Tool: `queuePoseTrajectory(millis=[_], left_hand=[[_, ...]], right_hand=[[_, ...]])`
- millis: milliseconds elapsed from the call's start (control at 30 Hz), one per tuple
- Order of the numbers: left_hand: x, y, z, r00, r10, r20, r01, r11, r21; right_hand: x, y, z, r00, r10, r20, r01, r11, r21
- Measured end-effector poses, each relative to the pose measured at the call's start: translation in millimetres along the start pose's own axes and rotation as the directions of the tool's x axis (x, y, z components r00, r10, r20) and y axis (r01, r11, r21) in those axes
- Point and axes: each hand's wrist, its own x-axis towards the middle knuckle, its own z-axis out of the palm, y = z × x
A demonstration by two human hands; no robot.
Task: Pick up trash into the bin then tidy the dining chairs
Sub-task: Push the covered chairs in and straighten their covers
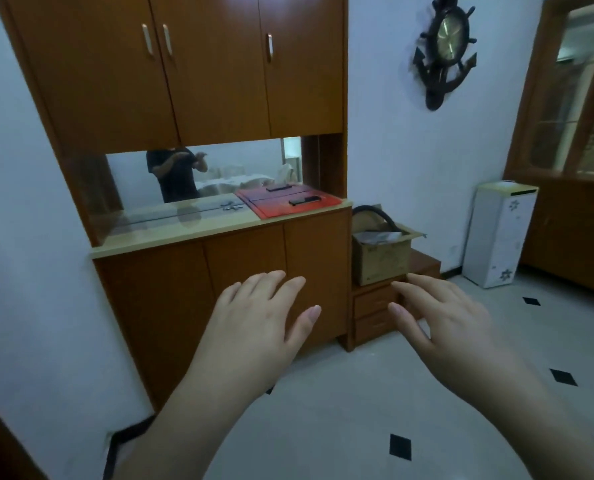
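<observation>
My left hand point(257, 323) and my right hand point(451, 320) are both raised in front of me, palms down, fingers spread, holding nothing. They hover in front of a brown wooden sideboard point(240, 271). No trash, bin or dining chair shows directly. The mirror point(254, 171) in the sideboard reflects a person in a dark top and pale covered furniture behind them.
A red folder point(288, 202) with a dark remote lies on the sideboard counter. Right of it a cardboard box point(382, 258) sits on a low drawer unit point(375, 313). A white cabinet point(496, 237) stands by the wall. The tiled floor point(357, 410) spreads below.
</observation>
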Motion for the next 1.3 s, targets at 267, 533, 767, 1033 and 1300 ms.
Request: queuePoseTrajectory(millis=[267, 533, 767, 1033, 1300], left_hand=[[146.0, 60.2, 62.9, 0.977, 0.214, 0.001, -0.213, 0.974, -0.074], [294.3, 130.8, 120.3, 0.852, 0.510, -0.116, -0.522, 0.843, -0.126], [414.1, 232.6, 150.8, 0.706, 0.698, -0.122, -0.707, 0.681, -0.193], [497.0, 396.8, 174.5, 0.518, 0.841, -0.158, -0.838, 0.462, -0.289], [545.8, 573.3, 202.7, 0.438, 0.881, -0.181, -0.872, 0.367, -0.323]], right_hand=[[59.8, 95.1, 17.2, 0.983, 0.181, 0.030, -0.180, 0.983, -0.043], [132.5, 195.8, 23.2, 0.940, 0.339, -0.039, -0.340, 0.921, -0.191], [178.8, 291.9, 3.1, 0.836, 0.529, -0.145, -0.547, 0.791, -0.272], [168.7, 430.2, -35.3, 0.631, 0.727, -0.272, -0.772, 0.553, -0.313], [151.0, 586.4, -74.9, 0.540, 0.789, -0.293, -0.836, 0.464, -0.292]])
